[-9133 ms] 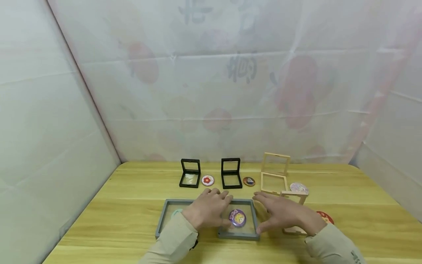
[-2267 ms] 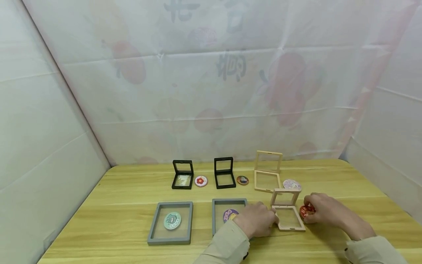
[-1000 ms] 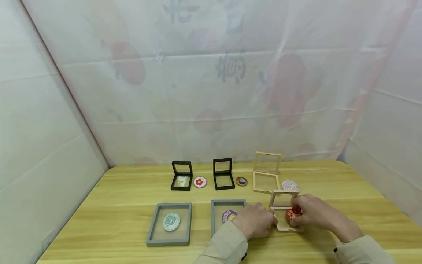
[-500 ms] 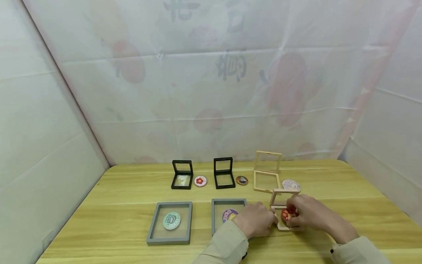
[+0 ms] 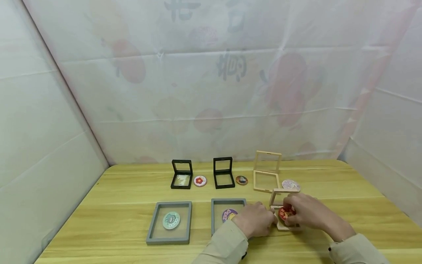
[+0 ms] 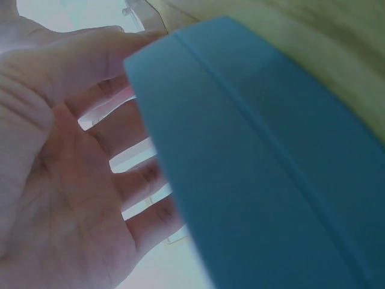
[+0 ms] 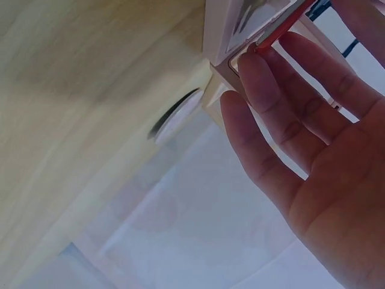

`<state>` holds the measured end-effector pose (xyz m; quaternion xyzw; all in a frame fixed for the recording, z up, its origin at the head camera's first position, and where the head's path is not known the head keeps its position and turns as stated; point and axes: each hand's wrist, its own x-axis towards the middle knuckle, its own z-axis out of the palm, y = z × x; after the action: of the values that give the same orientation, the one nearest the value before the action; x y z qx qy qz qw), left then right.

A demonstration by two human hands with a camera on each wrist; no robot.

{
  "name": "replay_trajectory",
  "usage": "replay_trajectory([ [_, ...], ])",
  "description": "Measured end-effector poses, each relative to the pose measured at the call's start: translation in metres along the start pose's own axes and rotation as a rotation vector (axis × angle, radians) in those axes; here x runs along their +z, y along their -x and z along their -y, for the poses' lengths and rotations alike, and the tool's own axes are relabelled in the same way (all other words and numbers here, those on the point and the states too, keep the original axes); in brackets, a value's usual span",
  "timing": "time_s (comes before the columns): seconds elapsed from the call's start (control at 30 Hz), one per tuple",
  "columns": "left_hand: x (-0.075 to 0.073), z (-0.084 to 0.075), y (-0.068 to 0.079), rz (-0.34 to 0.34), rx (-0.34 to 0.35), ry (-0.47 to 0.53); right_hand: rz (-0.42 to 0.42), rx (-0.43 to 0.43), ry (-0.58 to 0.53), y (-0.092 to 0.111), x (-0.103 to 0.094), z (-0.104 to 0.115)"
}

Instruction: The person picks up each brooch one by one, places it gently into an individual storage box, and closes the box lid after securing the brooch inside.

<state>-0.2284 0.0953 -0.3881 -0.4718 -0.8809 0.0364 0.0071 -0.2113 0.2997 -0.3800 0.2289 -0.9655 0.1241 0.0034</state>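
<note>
In the head view, my right hand (image 5: 308, 212) pinches a red round badge (image 5: 284, 213), tilted over the lower panel of a pale beige hinged display frame (image 5: 287, 229). That frame stands open, its upper panel raised at the back. My left hand (image 5: 254, 220) holds the frame's left edge with its fingertips and reaches across a grey frame (image 5: 228, 200). The purple badge (image 5: 227, 214) inside is partly covered by this hand. In the left wrist view, the grey frame's side (image 6: 252, 150) hides the fingertips. The right wrist view has the red badge (image 7: 283, 27) edge-on between fingers.
Another grey frame (image 5: 169, 242) with a mint badge (image 5: 171, 220) lies left. Behind stand two open black frames (image 5: 182, 161) and an open yellow-wood frame (image 5: 264, 190). Beside them lie a flower badge (image 5: 200, 180), a dark badge (image 5: 242, 180) and a pale badge (image 5: 291, 184).
My right hand has taken the red badge from the table and carried it left over the beige frame. My left hand came from the grey frames to the beige frame's edge, where it stays.
</note>
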Motion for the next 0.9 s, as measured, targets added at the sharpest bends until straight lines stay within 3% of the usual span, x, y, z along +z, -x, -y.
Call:
replay_trajectory([
  [0.3,0.001,0.000,-0.001,-0.003,-0.020,0.002,-0.046,-0.030,0.055,0.002,0.005,0.000],
  [0.9,0.002,0.000,0.000,-0.020,-0.019,-0.002,-0.071,-0.042,0.046,0.001,0.011,-0.001],
])
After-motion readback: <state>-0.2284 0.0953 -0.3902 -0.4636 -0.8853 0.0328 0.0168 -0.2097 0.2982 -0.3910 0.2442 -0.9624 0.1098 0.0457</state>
